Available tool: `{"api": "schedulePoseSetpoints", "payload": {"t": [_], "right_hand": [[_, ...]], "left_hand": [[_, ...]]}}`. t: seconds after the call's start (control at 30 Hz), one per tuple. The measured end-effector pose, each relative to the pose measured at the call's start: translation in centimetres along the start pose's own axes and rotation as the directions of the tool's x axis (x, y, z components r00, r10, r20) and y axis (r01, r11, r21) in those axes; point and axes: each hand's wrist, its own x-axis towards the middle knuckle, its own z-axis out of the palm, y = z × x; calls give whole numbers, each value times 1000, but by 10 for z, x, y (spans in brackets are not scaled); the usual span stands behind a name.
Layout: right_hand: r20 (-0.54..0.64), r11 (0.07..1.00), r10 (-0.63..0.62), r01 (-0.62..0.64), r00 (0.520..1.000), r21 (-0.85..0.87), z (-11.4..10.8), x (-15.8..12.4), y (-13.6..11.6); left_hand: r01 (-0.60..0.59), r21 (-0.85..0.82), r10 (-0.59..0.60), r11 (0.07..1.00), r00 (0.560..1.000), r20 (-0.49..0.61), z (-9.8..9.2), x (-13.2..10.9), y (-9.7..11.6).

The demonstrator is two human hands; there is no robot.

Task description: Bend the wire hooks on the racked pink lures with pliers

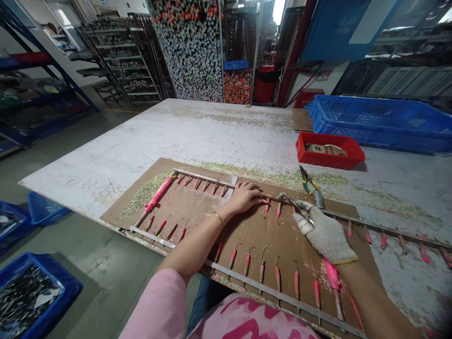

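The gloved right hand (325, 233) grips a bent metal tool (293, 202) pointing to ten o'clock, toward the bare left hand (243, 197) lying open on a metal bar (208, 179).

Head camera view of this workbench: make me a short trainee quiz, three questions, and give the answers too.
1. Which hand wears the white knit glove?
2. True or false: the red tray stands on the white table.
3. What colour coats the rods laid out on the brown board?

Key: 1. The right hand. 2. True. 3. Pink.
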Motion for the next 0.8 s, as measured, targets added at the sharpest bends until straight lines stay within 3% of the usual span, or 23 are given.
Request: {"api": "schedulePoseSetpoints", "payload": {"t": [0.33,0.63,0.8], "right_hand": [[-62,999,-35,36,997,16,0,-1,-3],[-197,961,65,-9,978,276,-2,-6,-11],[-240,978,-42,88,970,188,-3,-4,-19]], "left_hand": [[105,7,-104,994,992,-78,10,0,22],[145,-12,-146,989,982,-117,16,3,25],[148,-14,-148,989,981,-127,14,4,29]]}}
